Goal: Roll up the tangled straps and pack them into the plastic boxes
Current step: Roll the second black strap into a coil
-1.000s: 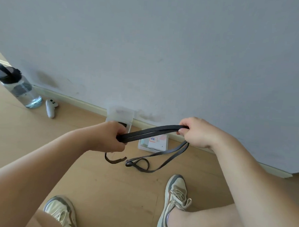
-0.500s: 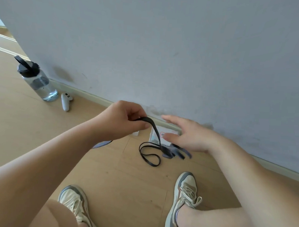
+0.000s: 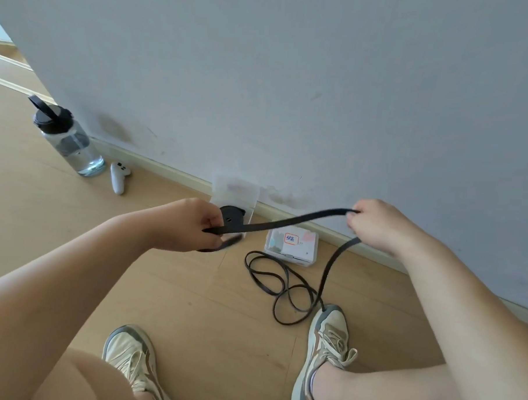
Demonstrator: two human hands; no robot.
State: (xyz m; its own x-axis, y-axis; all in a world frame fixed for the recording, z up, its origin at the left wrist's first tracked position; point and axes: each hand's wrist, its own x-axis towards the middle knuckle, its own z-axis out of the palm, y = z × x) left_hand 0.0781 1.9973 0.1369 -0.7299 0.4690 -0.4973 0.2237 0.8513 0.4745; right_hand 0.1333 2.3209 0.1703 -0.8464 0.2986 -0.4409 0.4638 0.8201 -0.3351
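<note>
The black strap (image 3: 286, 223) looks light, flat and limp, a soft band that I judge will sag and twist wherever it is unsupported, so it is best pinched on its flat faces close to the working end. The left hand (image 3: 192, 224) has its fingers curled round one end, a short tail poking out just below the fingertips; the right hand (image 3: 376, 226) pinches the band between thumb and fingers, so a stretch runs taut from one hand to the other; from under the right fingers the rest drops to the floor (image 3: 191, 302) and lies in tangled loops (image 3: 280, 286) below both hands, touching the right shoe (image 3: 326, 329). A dark coil (image 3: 231, 218) sits just beyond the left fingertips; whether it is held or lies in the open clear box (image 3: 236, 192) I cannot tell; a closed labelled box (image 3: 291, 245) lies beneath the taut stretch. The wall (image 3: 292, 80) stands close beyond the knuckles, so open room is toward the body; the loops could snag on the shoe; a bottle (image 3: 68, 140) and a controller (image 3: 118, 177) stand well left of the left fingers.
</note>
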